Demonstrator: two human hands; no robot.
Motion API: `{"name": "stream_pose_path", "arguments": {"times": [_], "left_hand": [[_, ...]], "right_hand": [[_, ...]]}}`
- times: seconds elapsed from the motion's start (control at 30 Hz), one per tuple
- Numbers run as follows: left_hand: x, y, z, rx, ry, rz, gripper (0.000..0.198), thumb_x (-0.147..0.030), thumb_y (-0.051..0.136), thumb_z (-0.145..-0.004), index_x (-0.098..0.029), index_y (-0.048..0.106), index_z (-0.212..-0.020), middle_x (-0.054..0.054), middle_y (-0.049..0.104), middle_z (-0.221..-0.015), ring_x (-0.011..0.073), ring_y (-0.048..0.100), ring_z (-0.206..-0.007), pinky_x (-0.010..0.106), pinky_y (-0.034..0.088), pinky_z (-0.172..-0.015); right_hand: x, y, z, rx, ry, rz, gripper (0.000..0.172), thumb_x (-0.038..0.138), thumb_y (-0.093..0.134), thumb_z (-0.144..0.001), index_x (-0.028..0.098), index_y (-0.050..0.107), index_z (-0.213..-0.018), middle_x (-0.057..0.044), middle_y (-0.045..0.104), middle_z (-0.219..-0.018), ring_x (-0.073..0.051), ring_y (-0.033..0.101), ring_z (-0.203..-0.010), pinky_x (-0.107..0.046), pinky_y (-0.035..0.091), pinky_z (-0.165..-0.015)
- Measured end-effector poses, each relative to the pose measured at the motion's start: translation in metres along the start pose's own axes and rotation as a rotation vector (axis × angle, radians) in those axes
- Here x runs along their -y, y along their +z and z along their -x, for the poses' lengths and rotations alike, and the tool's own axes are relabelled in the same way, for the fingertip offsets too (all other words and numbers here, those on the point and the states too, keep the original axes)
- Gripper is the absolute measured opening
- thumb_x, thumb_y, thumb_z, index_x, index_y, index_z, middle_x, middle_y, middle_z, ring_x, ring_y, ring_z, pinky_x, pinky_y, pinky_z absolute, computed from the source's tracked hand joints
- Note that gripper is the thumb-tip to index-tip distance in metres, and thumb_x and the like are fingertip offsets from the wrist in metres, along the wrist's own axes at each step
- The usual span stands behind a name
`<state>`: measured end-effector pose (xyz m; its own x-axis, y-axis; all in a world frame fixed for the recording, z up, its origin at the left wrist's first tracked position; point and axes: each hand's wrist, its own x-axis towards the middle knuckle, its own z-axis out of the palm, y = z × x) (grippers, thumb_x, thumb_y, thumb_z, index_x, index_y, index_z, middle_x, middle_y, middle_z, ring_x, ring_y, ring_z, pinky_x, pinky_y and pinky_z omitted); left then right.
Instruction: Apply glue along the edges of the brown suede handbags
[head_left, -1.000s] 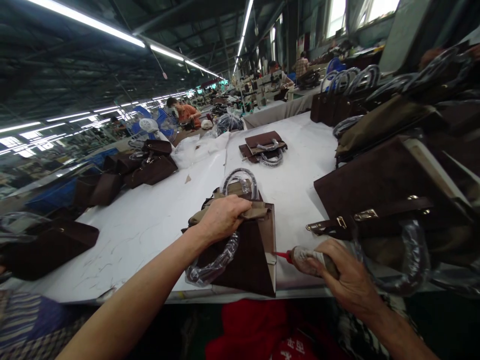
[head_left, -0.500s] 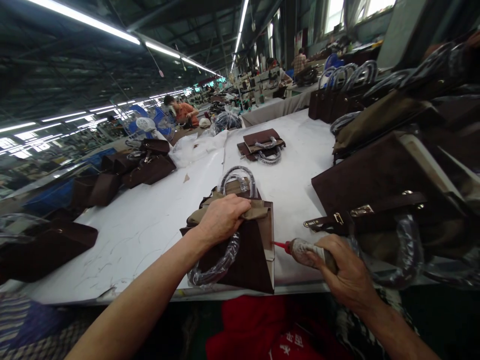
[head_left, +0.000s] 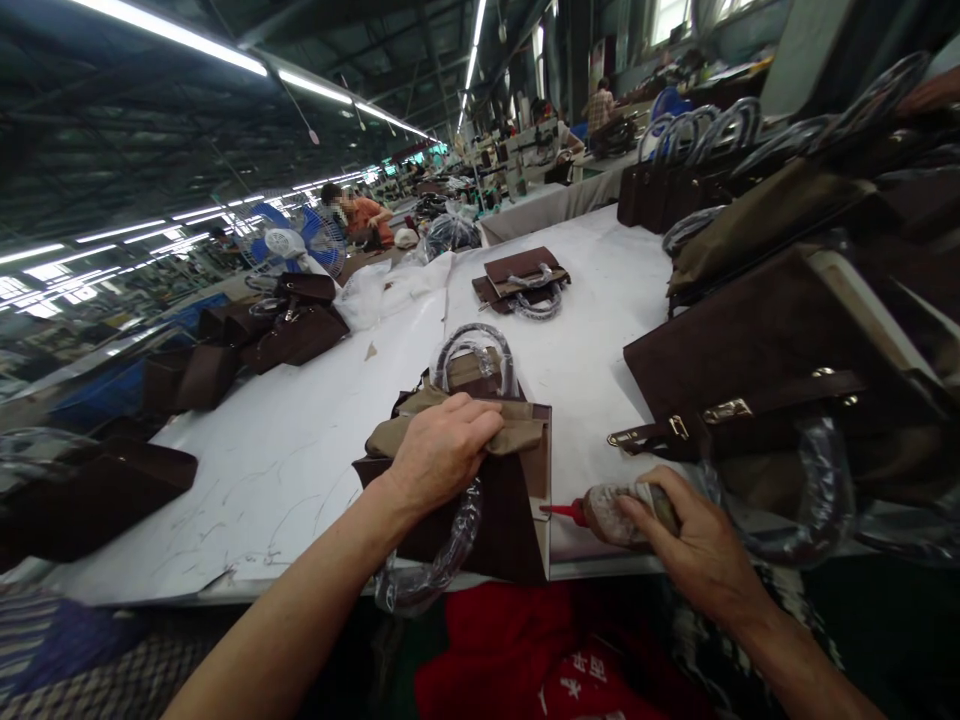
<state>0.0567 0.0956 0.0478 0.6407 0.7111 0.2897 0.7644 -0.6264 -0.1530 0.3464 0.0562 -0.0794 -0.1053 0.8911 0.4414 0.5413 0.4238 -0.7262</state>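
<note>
A dark brown handbag (head_left: pixel 495 520) lies in front of me at the table's near edge, its round handles wrapped in clear plastic. My left hand (head_left: pixel 442 445) is closed on the bag's folded olive lining (head_left: pixel 517 428), pressing it down near the opening. In my right hand (head_left: pixel 694 535) is a smeared glue bottle (head_left: pixel 619 515), held on its side with the fingers wrapped round it. The bottle's thin red nozzle (head_left: pixel 566 511) points left, and its tip is at the pale inner strip along the bag's right edge. Whether glue is coming out, I cannot tell.
Large brown bags (head_left: pixel 757 350) crowd the right side, one with a buckled strap (head_left: pixel 660 430) reaching toward my right hand. A smaller bag (head_left: pixel 525 270) lies farther back on the white-covered table (head_left: pixel 300 460). More bags (head_left: pixel 292 335) and a blue fan (head_left: pixel 285 240) stand at the left.
The nozzle tip has moved a little down along the bag's right edge, toward me. My left hand stays on the lining, and the view has shifted slightly.
</note>
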Motion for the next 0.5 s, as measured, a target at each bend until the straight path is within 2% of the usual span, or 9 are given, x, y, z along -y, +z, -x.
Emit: {"name": "stream_pose_path", "arguments": {"times": [0.23, 0.4, 0.5], "left_hand": [[-0.015, -0.003, 0.007, -0.084, 0.005, -0.005, 0.022, -0.005, 0.049, -0.092, -0.018, 0.066, -0.095, 0.006, 0.074, -0.116, 0.0209, 0.062, -0.089, 0.034, 0.056, -0.081], [-0.020, -0.004, 0.010, -0.127, 0.012, -0.022, 0.020, -0.006, 0.048, -0.096, -0.017, 0.065, -0.094, 0.005, 0.075, -0.111, 0.0215, 0.061, -0.087, 0.034, 0.056, -0.075], [-0.020, -0.002, 0.010, -0.127, 0.002, -0.032, 0.020, -0.006, 0.048, -0.096, -0.017, 0.064, -0.095, 0.006, 0.075, -0.109, 0.0216, 0.062, -0.088, 0.034, 0.055, -0.075]], "right_hand": [[0.012, -0.002, 0.003, -0.066, -0.059, 0.020, 0.013, 0.034, 0.057, -0.099, 0.025, 0.056, -0.090, 0.000, 0.060, -0.075, -0.019, 0.061, -0.066, -0.031, 0.047, -0.061], [0.010, -0.006, 0.005, 0.015, -0.008, 0.029, 0.018, 0.036, 0.059, -0.098, 0.026, 0.053, -0.083, 0.003, 0.057, -0.066, -0.017, 0.056, -0.056, -0.029, 0.044, -0.053], [0.013, -0.009, 0.005, -0.021, -0.054, 0.033, 0.015, 0.035, 0.057, -0.099, 0.025, 0.056, -0.087, 0.000, 0.061, -0.074, -0.019, 0.061, -0.066, -0.031, 0.047, -0.061]]}}
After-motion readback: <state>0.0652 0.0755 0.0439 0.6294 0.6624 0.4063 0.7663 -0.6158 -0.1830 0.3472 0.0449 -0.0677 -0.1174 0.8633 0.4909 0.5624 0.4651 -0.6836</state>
